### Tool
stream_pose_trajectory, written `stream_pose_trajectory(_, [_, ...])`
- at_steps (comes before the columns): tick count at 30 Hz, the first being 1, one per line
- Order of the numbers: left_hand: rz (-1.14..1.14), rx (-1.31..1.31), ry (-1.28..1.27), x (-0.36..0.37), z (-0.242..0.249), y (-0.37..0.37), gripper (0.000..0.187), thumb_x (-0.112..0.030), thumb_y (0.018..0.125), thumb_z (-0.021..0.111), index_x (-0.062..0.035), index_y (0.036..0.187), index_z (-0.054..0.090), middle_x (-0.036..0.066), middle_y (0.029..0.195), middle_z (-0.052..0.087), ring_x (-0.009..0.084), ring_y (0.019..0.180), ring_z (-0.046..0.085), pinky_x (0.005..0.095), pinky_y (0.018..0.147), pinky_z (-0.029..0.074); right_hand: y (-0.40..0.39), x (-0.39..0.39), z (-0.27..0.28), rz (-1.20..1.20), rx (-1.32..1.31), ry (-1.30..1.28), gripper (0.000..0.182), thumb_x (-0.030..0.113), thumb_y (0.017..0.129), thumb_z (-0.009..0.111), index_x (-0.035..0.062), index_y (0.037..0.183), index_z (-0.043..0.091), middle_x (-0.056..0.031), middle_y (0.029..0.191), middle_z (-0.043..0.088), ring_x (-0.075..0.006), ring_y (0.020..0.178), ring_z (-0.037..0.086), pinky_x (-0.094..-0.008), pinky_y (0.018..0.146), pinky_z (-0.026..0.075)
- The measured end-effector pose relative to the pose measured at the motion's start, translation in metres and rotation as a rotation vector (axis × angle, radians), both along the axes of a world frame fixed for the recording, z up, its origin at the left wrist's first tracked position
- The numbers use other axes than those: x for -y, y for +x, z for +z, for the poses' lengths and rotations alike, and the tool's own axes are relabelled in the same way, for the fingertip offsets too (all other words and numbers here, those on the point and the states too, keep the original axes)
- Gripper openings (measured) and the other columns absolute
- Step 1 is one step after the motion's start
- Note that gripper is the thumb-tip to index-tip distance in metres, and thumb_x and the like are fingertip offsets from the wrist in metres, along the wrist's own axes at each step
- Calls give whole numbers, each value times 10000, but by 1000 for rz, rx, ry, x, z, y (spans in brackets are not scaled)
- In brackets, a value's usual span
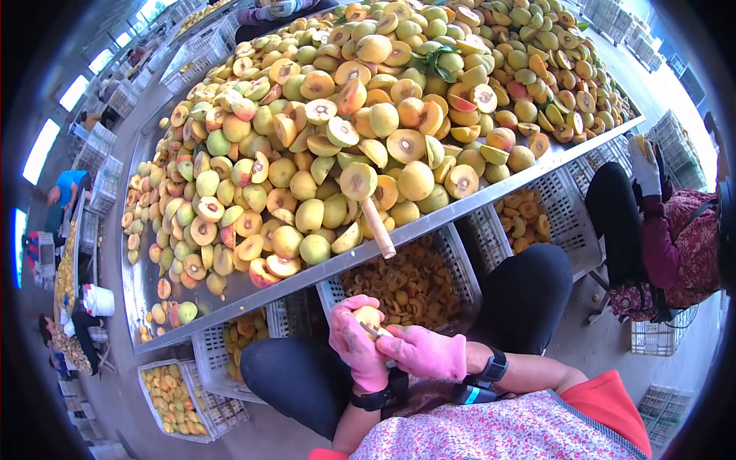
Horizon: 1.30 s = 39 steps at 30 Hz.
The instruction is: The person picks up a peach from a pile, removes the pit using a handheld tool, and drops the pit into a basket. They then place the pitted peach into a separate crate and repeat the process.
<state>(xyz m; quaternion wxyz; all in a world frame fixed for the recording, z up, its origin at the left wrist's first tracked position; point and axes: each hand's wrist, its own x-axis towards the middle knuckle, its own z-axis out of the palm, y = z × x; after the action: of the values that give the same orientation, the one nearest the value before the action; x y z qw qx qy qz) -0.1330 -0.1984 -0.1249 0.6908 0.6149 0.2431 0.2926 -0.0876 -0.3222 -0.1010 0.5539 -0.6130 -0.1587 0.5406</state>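
My left hand (356, 349), in a pink glove, is closed around a cut peach (368, 315) above my lap. My right hand (425, 353), gloved in pink too, presses close against it, gripping a small knife (370, 330) whose thin metal blade touches the fruit; its handle is hidden in the fist. In front of me, halved yellow and green peaches (414, 182) are heaped on a metal-edged table (299, 282). A wooden handle (378, 228) sticks out from the heap over the table's near edge.
Under the edge stands a white crate (464, 264) with peach pieces (406, 287). Another crate of peaches (172, 395) is at lower left. A co-worker (678, 238) sits on the right; a co-worker's gloved hands (280, 9) show across the table. A white bucket (98, 300) stands left.
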Motion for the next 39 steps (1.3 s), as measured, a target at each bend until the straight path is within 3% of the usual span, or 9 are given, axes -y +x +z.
stream_pose_trajectory(2, [29,-103,-21,0,7,2,617,-542,1080,321,-20,917,606,106,757,674,156,576,605,273,574,504,-2,0,-1,4,92,-28,421,422,1086,437,26,1065,578,-10,771,561,-132,698,534,-311,658,467])
stream_pose_trajectory(5, [-133,-173,-314,-12,5,-1,613,-488,1073,326,1,889,648,106,789,688,160,626,619,289,619,515,2,1,-10,75,183,-4,488,461,1076,423,2,1101,588,-21,786,581,-137,700,569,-317,635,468])
stream_pose_trajectory(10, [-515,-213,-323,-32,-6,0,820,-723,1017,259,-15,934,666,119,764,684,173,652,639,273,634,522,10,12,1,114,-397,-51,452,525,1063,446,97,951,536,24,664,480,-77,489,412,-249,437,322])
stream_pose_trajectory(15, [-188,-173,-482,-5,-1,8,787,-706,1025,273,-16,985,650,122,838,689,178,670,645,286,642,535,13,16,-9,-40,-604,102,439,543,1058,462,119,959,520,46,639,428,-47,445,309,-226,398,222])
stream_pose_trajectory(17, [-80,-195,-99,-1,-4,7,755,-670,1041,278,-20,959,652,120,817,689,180,651,647,293,619,535,10,15,-10,-42,-599,125,449,556,1054,461,120,961,516,48,635,420,-45,448,310,-226,398,218])
stream_pose_trajectory(19, [-52,-253,-208,-6,-4,5,764,-638,1055,273,-13,859,667,108,748,685,176,623,644,292,594,524,10,16,-7,71,-624,59,450,560,1054,454,125,954,508,51,630,412,-45,447,309,-226,398,213])
stream_pose_trajectory(22, [-352,-293,-150,-20,-2,1,773,-530,1090,284,0,711,699,73,684,697,144,628,631,282,638,494,17,21,-7,149,-627,48,451,559,1056,442,127,942,501,51,626,411,-44,438,310,-227,388,231])
stream_pose_trajectory(29, [-556,-310,-149,-32,-9,-2,817,-587,1080,270,0,708,699,80,692,697,146,634,637,293,640,499,0,17,-16,141,-514,-30,450,551,1052,437,121,927,483,53,604,418,-46,396,343,-229,348,267])
stream_pose_trajectory(39, [-524,-184,-242,-18,-12,-1,850,-692,1032,249,-27,634,599,134,625,636,205,549,605,314,552,480,-16,32,-31,60,-761,250,419,523,1076,408,137,924,474,48,596,387,-53,398,301,-233,356,232])
